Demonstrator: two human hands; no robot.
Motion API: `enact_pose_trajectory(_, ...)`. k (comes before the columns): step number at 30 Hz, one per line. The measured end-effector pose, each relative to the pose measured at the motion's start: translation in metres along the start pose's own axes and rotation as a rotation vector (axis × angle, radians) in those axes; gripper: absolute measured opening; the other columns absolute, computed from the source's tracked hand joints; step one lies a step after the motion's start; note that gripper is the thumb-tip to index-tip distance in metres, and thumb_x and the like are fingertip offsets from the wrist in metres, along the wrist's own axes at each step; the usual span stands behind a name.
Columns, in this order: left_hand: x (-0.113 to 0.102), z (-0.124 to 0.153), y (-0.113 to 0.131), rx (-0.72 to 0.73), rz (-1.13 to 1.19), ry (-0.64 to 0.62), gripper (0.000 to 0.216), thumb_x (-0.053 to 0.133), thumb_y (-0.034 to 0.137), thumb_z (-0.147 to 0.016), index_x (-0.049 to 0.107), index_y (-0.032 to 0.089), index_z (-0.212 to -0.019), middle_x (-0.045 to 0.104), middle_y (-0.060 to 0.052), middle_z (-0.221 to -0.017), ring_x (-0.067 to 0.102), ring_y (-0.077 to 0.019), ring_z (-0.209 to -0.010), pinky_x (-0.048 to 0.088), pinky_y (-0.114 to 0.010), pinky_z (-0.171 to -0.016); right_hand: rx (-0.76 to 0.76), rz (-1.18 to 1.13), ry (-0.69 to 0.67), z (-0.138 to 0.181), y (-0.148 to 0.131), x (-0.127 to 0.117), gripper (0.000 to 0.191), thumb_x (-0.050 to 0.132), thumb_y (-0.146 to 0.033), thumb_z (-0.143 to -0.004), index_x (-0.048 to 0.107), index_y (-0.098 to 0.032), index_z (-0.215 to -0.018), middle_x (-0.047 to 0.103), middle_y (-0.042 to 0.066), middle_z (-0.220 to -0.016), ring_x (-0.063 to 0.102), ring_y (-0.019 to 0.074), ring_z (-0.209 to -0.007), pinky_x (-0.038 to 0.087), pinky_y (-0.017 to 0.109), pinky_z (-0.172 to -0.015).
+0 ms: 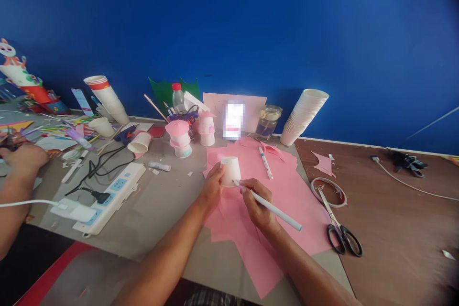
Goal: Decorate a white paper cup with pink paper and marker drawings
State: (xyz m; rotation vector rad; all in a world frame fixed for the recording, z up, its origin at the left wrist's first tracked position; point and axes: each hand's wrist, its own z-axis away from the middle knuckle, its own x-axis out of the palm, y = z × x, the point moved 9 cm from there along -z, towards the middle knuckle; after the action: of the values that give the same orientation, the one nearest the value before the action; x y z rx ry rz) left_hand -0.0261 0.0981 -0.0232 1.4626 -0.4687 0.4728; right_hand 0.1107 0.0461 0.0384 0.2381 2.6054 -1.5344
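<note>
My left hand (214,182) grips a white paper cup (230,171), turned upside down, by its left side. In my right hand (258,204) is a white marker (278,210) with a blue end, its tip at the cup's lower right side. Whether it has left a mark there is too small to tell. Beneath both hands lie sheets of pink paper (294,215). A second marker (266,162) rests on the paper beyond my right hand. Two towers of cups with pink tops, one nearer (180,138) and one farther (207,128), stand to the left.
Scissors (339,227) lie across a tape roll (329,192) at right. A tall cup stack (304,117), glass jar (268,122) and lit phone (234,120) stand at the back. A power strip (111,199) lies left, near another person's hand (25,158).
</note>
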Motion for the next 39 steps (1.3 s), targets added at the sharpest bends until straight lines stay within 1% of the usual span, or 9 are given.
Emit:
enact_pose_trajectory(10, -0.002, -0.001, -0.002, -0.012, 0.004, 0.009, 0.031, 0.072, 0.048, -0.076, 0.064, 0.017, -0.075, 0.054, 0.002, -0.067, 0.049, -0.0106, -0.063, 0.040, -0.023, -0.061, -0.003, -0.007, -0.004, 0.000, 0.000, 0.000, 0.014, 0.050, -0.020, -0.085, 0.064, -0.020, -0.084, 0.064, 0.002, -0.069, 0.053, 0.0133, -0.054, 0.043, 0.026, -0.051)
enact_pose_trajectory(14, 0.000, 0.000, 0.001, -0.002, 0.012, 0.008, 0.032, 0.073, 0.048, -0.075, 0.063, 0.017, -0.073, 0.053, 0.002, -0.067, 0.046, -0.0094, -0.062, 0.040, -0.022, -0.060, -0.001, -0.012, 0.006, 0.000, 0.000, -0.002, 0.015, 0.050, -0.020, -0.084, 0.065, -0.020, -0.084, 0.063, 0.001, -0.068, 0.054, 0.0139, -0.055, 0.044, 0.027, -0.052)
enact_pose_trajectory(20, 0.004, 0.001, 0.003, -0.005, 0.010, 0.004, 0.034, 0.073, 0.049, -0.074, 0.063, 0.016, -0.075, 0.053, 0.002, -0.067, 0.046, -0.0100, -0.062, 0.038, -0.022, -0.058, 0.080, -0.067, 0.036, 0.000, 0.006, -0.005, 0.014, 0.050, -0.022, -0.084, 0.063, -0.020, -0.084, 0.062, 0.001, -0.067, 0.054, 0.0139, -0.055, 0.046, 0.027, -0.052)
enact_pose_trajectory(25, 0.003, 0.001, 0.003, 0.000, 0.009, 0.015, 0.036, 0.075, 0.050, -0.072, 0.064, 0.016, -0.075, 0.053, 0.002, -0.066, 0.046, -0.0097, -0.061, 0.038, -0.022, -0.057, 0.075, -0.069, 0.028, -0.001, 0.005, -0.003, 0.013, 0.050, -0.022, -0.083, 0.064, -0.020, -0.083, 0.061, 0.000, -0.066, 0.051, 0.0129, -0.053, 0.044, 0.026, -0.049)
enact_pose_trajectory(29, 0.003, 0.000, 0.001, -0.010, 0.015, 0.011, 0.035, 0.075, 0.049, -0.072, 0.065, 0.016, -0.078, 0.055, 0.002, -0.068, 0.048, -0.0103, -0.063, 0.039, -0.023, -0.059, 0.073, -0.061, 0.023, -0.001, 0.004, -0.003, 0.013, 0.051, -0.022, -0.084, 0.064, -0.020, -0.082, 0.062, 0.000, -0.066, 0.051, 0.0128, -0.051, 0.043, 0.026, -0.049)
enact_pose_trajectory(34, 0.005, 0.002, 0.003, 0.000, 0.014, 0.010, 0.034, 0.075, 0.048, -0.073, 0.063, 0.016, -0.074, 0.055, 0.001, -0.068, 0.047, -0.0105, -0.063, 0.039, -0.023, -0.058, 0.075, -0.062, 0.037, -0.001, 0.006, -0.002, 0.013, 0.051, -0.021, -0.083, 0.063, -0.019, -0.083, 0.060, 0.000, -0.065, 0.051, 0.0126, -0.051, 0.042, 0.025, -0.048)
enact_pose_trajectory(39, 0.003, 0.002, 0.005, -0.003, 0.011, 0.032, 0.036, 0.077, 0.048, -0.070, 0.063, 0.015, -0.073, 0.054, 0.001, -0.067, 0.046, -0.0099, -0.061, 0.038, -0.021, -0.056, 0.088, -0.056, 0.049, -0.001, 0.010, -0.004, 0.012, 0.051, -0.022, -0.083, 0.063, -0.020, -0.084, 0.060, -0.001, -0.065, 0.051, 0.0122, -0.051, 0.042, 0.025, -0.049)
